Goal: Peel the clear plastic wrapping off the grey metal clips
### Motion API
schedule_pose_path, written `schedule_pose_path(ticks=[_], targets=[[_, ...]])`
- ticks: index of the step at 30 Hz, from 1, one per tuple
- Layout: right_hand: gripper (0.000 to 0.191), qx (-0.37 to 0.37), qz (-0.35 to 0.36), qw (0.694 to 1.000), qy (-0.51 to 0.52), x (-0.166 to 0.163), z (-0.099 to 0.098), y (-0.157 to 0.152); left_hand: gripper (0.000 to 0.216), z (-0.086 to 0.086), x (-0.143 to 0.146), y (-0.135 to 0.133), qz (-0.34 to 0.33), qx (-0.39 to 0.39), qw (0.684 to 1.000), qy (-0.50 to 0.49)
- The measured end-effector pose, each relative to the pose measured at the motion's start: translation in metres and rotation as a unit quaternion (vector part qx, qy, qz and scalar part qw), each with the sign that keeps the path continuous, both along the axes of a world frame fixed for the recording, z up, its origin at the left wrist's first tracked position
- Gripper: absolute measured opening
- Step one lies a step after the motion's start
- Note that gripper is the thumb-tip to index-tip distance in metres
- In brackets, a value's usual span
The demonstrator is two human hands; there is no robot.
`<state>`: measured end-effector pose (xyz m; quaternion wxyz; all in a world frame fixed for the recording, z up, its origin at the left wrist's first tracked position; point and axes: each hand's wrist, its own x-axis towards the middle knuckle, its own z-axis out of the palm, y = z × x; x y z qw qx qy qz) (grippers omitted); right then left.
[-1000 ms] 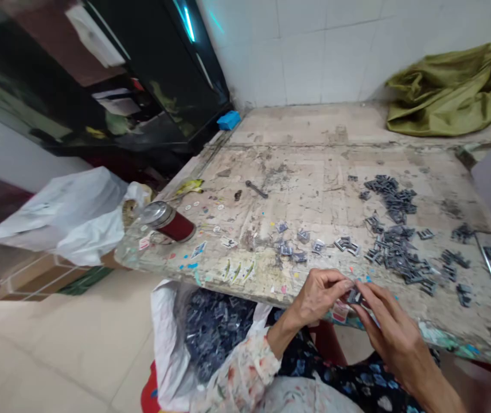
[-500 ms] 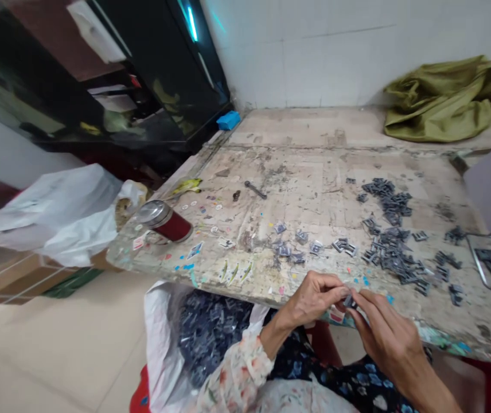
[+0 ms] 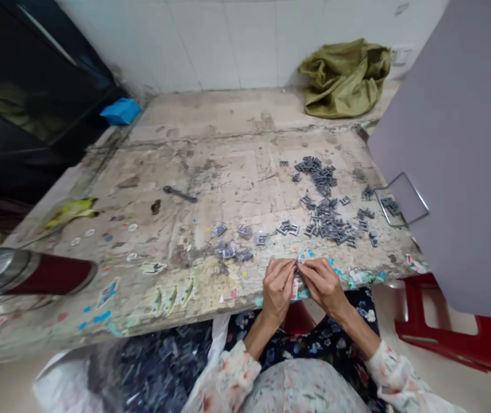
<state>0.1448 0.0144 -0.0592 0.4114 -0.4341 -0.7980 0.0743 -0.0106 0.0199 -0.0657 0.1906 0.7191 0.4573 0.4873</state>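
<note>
Just over the table's front edge, my left hand [image 3: 279, 287] and my right hand [image 3: 323, 287] meet with their fingertips pinched on a small grey plastic part [image 3: 296, 266]. Most of that part is covered by the fingers. Beyond my right hand lies a loose pile of similar grey parts [image 3: 329, 221], with a second heap [image 3: 318, 172] farther back. To the left of it, several parts in clear film [image 3: 228, 249] rest on the table. A few bare parts [image 3: 287, 228] sit between these and the pile.
A dark red thermos [image 3: 51, 275] lies at the table's left. A metal tool [image 3: 179, 194], a blue box [image 3: 120, 111] and an olive cloth [image 3: 344, 80] are farther back. A grey panel [image 3: 460, 160] bounds the right. Below the edge stand a filled bag [image 3: 163, 367] and a red stool [image 3: 490, 344].
The view has swung to the right, so more of the grey panel and red stool shows. Both hands still pinch the small grey part.
</note>
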Motion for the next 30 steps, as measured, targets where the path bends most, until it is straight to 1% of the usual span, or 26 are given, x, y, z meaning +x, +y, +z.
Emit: schedule_pose_path(ticks=[4, 7, 10, 14, 20, 22, 23, 25, 26, 27, 28, 30], targets=[[0.028, -0.013, -0.024, 0.997, 0.066, -0.010, -0.006, -0.005, 0.025, -0.001, -0.006, -0.003, -0.018, 0.035, 0.998, 0.056], [0.021, -0.043, -0.041, 0.995, 0.079, -0.013, -0.008, -0.008, 0.028, -0.001, -0.008, -0.006, -0.026, 0.054, 0.995, 0.085], [0.016, -0.072, -0.055, 0.994, 0.061, -0.014, -0.009, -0.010, 0.031, -0.004, -0.007, -0.008, -0.031, 0.068, 0.992, 0.099], [0.014, -0.093, -0.057, 0.993, 0.034, -0.011, -0.008, -0.011, 0.034, -0.011, -0.005, -0.009, -0.030, 0.069, 0.990, 0.119], [0.020, -0.103, -0.071, 0.992, -0.034, -0.015, -0.002, -0.012, 0.032, -0.011, -0.004, -0.010, -0.034, 0.074, 0.987, 0.138], [0.022, -0.106, -0.070, 0.991, -0.043, -0.014, 0.002, -0.011, 0.030, -0.008, -0.004, -0.011, -0.035, 0.069, 0.988, 0.137], [0.021, -0.112, -0.057, 0.991, -0.040, -0.011, 0.004, -0.010, 0.029, -0.006, -0.004, -0.011, -0.036, 0.063, 0.989, 0.132], [0.016, -0.121, -0.032, 0.992, -0.024, 0.000, 0.010, -0.003, 0.027, 0.000, -0.007, -0.009, -0.034, 0.042, 0.993, 0.110], [0.014, -0.118, -0.033, 0.992, -0.014, 0.008, 0.014, 0.003, 0.025, 0.004, -0.010, -0.007, -0.030, 0.027, 0.995, 0.095], [0.013, -0.108, -0.051, 0.993, -0.004, 0.017, 0.019, 0.010, 0.025, 0.008, -0.014, -0.003, -0.022, 0.013, 0.996, 0.081], [0.016, -0.083, -0.093, 0.992, 0.003, 0.026, 0.023, 0.018, 0.024, 0.013, -0.020, 0.002, -0.007, 0.000, 0.998, 0.069], [0.027, -0.058, -0.151, 0.986, -0.024, 0.043, 0.029, 0.036, 0.022, 0.024, -0.036, 0.018, 0.041, -0.015, 0.997, 0.061]])
